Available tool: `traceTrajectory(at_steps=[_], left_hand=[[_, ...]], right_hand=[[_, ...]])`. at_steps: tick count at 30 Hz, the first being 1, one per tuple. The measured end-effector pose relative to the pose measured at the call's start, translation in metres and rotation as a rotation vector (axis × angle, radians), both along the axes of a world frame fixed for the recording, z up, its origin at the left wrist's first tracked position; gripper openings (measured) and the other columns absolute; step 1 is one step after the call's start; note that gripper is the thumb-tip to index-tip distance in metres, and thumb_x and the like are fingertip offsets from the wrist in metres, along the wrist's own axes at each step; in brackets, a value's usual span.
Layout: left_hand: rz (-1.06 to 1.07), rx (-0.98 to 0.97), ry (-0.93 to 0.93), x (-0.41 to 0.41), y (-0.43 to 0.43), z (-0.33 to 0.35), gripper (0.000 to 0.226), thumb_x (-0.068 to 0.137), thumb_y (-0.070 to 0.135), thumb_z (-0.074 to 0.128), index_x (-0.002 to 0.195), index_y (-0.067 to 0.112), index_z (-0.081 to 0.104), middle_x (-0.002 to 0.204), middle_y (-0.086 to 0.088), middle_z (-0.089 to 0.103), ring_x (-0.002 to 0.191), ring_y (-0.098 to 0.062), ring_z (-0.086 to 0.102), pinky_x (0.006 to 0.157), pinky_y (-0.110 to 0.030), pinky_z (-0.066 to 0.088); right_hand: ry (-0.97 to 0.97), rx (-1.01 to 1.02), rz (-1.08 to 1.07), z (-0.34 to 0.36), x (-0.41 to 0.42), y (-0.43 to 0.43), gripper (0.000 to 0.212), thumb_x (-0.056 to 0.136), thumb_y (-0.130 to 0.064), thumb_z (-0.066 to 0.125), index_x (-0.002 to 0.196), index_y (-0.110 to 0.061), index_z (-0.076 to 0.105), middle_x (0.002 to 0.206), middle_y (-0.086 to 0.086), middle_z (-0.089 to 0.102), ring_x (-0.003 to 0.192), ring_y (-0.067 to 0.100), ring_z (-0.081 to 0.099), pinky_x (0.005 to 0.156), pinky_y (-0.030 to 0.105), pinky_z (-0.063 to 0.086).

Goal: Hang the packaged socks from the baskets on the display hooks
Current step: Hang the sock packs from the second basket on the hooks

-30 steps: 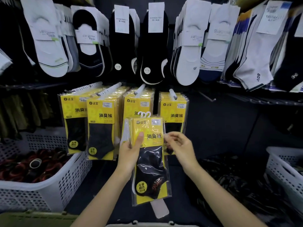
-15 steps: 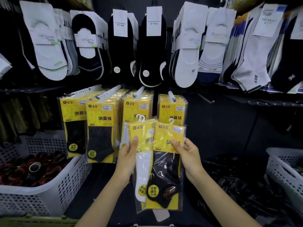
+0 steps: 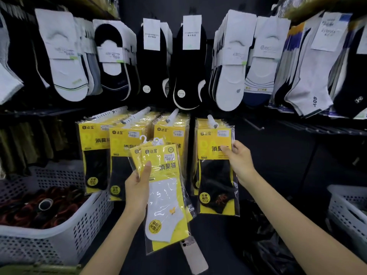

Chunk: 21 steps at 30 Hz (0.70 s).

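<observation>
Right hand [image 3: 241,165] has pulled the black-sock pack [image 3: 216,183] off the front of the bundle and carried it right. It now sits against the rightmost hanging stack [image 3: 200,147], under its hook [image 3: 212,121]. Hooked or not: I cannot tell. Left hand [image 3: 137,187] now shows a white-sock pack [image 3: 164,205] foremost.

head | wide-angle | faces forward-down | close to hanging socks [image 3: 188,76]
</observation>
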<state>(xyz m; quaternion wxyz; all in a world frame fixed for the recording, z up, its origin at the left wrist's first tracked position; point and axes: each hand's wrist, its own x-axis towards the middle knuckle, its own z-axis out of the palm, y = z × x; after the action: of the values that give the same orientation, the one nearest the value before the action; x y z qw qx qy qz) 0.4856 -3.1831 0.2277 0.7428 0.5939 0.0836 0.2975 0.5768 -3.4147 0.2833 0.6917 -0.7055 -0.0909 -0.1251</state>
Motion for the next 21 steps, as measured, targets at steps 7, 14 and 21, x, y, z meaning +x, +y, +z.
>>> traceTrajectory(at_steps=[7,14,21], left_hand=[[-0.037,-0.013,-0.005,-0.005,-0.004,0.003,0.013,0.092,0.034,0.057,0.088,0.025,0.065,0.071,0.019,0.072,0.063,0.003,0.068,0.046,-0.009,0.046],[-0.079,-0.032,0.007,-0.008,-0.006,-0.002,0.019,0.087,0.040,0.059,0.093,0.024,0.067,0.082,0.010,0.075,0.072,-0.007,0.072,0.050,-0.013,0.050],[-0.174,-0.078,0.018,-0.006,-0.031,-0.007,0.030,0.081,0.038,0.065,0.105,0.020,0.068,0.091,0.001,0.076,0.079,-0.015,0.073,0.056,-0.020,0.055]], right_hand=[[0.133,0.083,-0.044,-0.008,0.016,0.008,0.005,0.089,-0.020,0.066,0.087,-0.016,0.066,0.097,0.006,0.070,0.086,0.013,0.066,0.078,0.025,0.055],[0.221,0.106,-0.311,-0.048,0.017,-0.003,0.025,0.079,-0.022,0.076,0.092,-0.008,0.060,0.087,0.004,0.060,0.087,0.018,0.057,0.080,0.030,0.050],[0.158,0.105,-0.052,-0.064,-0.031,0.007,0.015,0.083,-0.028,0.071,0.090,-0.017,0.063,0.093,0.003,0.065,0.082,0.013,0.064,0.063,0.017,0.053]])
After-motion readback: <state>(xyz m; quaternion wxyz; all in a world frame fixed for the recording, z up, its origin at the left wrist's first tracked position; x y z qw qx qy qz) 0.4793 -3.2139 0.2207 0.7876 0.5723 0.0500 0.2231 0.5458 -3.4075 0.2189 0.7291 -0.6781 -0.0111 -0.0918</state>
